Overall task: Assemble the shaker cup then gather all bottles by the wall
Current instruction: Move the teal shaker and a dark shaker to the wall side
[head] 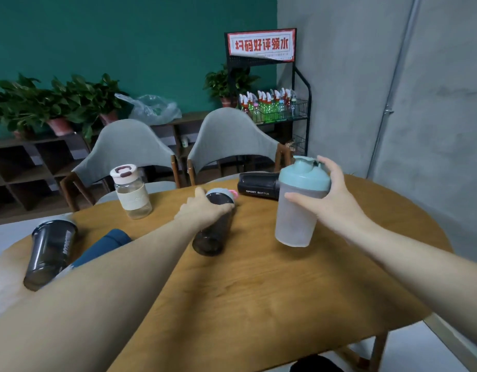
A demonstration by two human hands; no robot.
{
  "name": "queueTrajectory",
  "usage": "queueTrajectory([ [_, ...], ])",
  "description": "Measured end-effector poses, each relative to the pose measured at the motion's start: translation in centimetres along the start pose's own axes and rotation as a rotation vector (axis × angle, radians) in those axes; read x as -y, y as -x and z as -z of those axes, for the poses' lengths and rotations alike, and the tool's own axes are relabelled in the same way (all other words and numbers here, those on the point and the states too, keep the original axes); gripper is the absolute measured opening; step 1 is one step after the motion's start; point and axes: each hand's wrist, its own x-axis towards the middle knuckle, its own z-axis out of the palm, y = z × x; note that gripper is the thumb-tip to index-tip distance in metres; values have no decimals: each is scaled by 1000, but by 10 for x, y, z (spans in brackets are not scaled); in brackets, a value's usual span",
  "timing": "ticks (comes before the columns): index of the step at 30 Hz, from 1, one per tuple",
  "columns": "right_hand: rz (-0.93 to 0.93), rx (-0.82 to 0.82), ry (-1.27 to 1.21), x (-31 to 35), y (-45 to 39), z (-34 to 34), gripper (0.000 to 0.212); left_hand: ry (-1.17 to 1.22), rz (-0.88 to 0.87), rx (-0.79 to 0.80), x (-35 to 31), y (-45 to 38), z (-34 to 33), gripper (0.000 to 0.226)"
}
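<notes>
My right hand (pixel 330 202) grips a frosted shaker cup (pixel 296 221) with a mint green lid, held upright just above the wooden table (pixel 259 285). My left hand (pixel 202 210) is closed around the top of a dark smoky bottle (pixel 212 234) with a grey and pink lid, standing at the table's middle. A black sport bottle (pixel 257 185) lies on its side behind them. A clear glass bottle (pixel 131 191) with a white lid stands at the back left. A dark tumbler (pixel 49 253) and a navy blue bottle (pixel 103 245) sit at the left, partly hidden by my left forearm.
A grey concrete wall (pixel 420 116) runs along the table's right side. Two grey chairs (pixel 130 154) stand behind the table. A black rack (pixel 275 108) of spray bottles stands in the corner, and potted plants (pixel 57 103) line a low shelf.
</notes>
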Motion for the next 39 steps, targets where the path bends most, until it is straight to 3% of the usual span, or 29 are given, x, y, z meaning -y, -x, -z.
queueTrajectory([
  [5, 9, -30, 89, -22, -18, 10, 90, 20, 138, 40, 8, -40, -28, 114],
  [12, -2, -21, 109, -38, -34, 14, 93, 189, 201, 66, 7, -55, -36, 105],
  [18, 3, 13, 102, -43, -42, 22, 91, 586, -32, 41, -12, -37, -33, 93],
  [26, 63, -12, 203, -58, -73, 60, 96, 659, -373, 104, -103, -24, -52, 90],
  [39, 32, -110, 373, -127, -169, 122, 100, 742, -426, 143, -205, -79, -160, 99],
])
